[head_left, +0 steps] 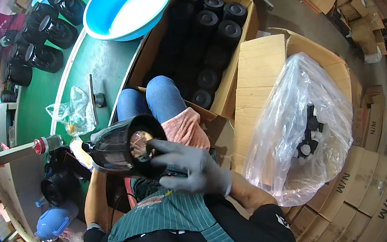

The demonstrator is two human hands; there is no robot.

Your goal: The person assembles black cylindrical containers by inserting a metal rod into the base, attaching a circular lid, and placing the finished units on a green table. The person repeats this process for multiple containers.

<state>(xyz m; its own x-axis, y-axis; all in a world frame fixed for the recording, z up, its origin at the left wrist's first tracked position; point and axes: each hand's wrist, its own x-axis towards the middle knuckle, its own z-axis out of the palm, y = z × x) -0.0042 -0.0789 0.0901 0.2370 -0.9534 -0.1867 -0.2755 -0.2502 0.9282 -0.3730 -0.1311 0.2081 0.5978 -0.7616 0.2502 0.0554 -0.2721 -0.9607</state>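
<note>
A glossy black, hollow appliance housing (112,146) is held tilted above my lap, its round opening facing right. A coppery round part (139,144) shows inside that opening. My left hand (95,137) supports the housing from its left side and is mostly hidden behind it. My right hand (191,168), in a grey glove, reaches to the opening with bent fingers. Its fingertips are at the coppery part, and whatever they pinch is too small or hidden to make out.
A green workbench (34,112) on the left carries a blue basin (125,5), several black housings (59,31) and a crumpled plastic bag (77,111). A carton (243,53) of black round parts stands ahead. To the right is a carton (260,76) with a clear liner (274,148).
</note>
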